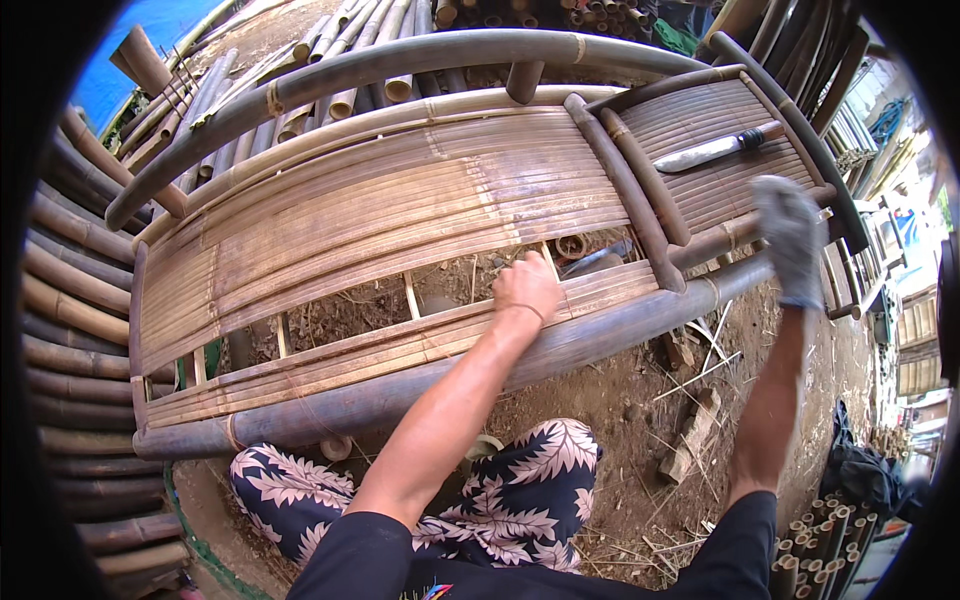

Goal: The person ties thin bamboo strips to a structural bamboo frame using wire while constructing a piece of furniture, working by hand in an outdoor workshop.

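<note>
A bamboo bench (340, 400) lies across in front of me, its seat made of narrow bamboo slats (380, 220). A long gap separates the main slats from a front strip of slats (420, 343). At the right part of this gap, my left hand (528, 287) is bare and closed; its fingertips are hidden. My right hand (790, 240), in a grey glove and smeared by motion, is over the bench's right end. Near it, a large knife (705, 152) with a dark, wood-ended handle rests on the smaller slatted section (690, 115).
Thick bamboo poles (80, 310) are stacked at the left, and more poles (375, 50) lie behind the bench. A wood block (690, 435) sits on the littered dirt floor. Cut bamboo tubes (825, 545) stand at the lower right. Pale crosspieces (410, 296) span the gap.
</note>
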A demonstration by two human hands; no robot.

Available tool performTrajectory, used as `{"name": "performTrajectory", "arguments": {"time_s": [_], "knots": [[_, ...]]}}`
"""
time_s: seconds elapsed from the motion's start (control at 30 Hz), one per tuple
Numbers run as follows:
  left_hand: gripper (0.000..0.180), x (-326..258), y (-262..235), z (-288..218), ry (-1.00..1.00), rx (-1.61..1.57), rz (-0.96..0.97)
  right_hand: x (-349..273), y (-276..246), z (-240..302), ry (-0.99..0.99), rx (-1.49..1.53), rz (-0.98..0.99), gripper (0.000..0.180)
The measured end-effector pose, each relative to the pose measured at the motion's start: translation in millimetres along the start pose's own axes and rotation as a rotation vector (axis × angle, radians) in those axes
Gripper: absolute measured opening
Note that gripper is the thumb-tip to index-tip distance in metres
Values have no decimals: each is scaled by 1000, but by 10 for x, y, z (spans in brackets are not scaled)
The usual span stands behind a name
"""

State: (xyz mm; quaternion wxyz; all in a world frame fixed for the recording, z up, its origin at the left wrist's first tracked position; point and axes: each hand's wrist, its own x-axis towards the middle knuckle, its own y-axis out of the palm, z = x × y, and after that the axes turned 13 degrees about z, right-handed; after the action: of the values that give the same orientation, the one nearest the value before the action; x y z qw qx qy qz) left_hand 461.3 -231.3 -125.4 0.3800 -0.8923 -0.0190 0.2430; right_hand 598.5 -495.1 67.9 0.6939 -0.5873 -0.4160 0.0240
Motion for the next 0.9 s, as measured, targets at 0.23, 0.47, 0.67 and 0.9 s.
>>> {"name": "performTrajectory", "arguments": {"time_s": [0.23, 0.47, 0.67, 0.9], "knots": [[38, 547, -52, 179, 169, -32, 313, -357, 2493, 1087, -536, 238, 1151, 24], [33, 391, -69, 256, 40, -309, 210, -322, 2404, 935, -616, 515, 1159, 29], [25, 82, -333, 462, 555, -870, 402, -664, 1491, 1296, -306, 897, 691, 40], [43, 63, -256, 425, 268, -634, 226, -1261, -69, 225, 446, 1697, 189, 17]]}}
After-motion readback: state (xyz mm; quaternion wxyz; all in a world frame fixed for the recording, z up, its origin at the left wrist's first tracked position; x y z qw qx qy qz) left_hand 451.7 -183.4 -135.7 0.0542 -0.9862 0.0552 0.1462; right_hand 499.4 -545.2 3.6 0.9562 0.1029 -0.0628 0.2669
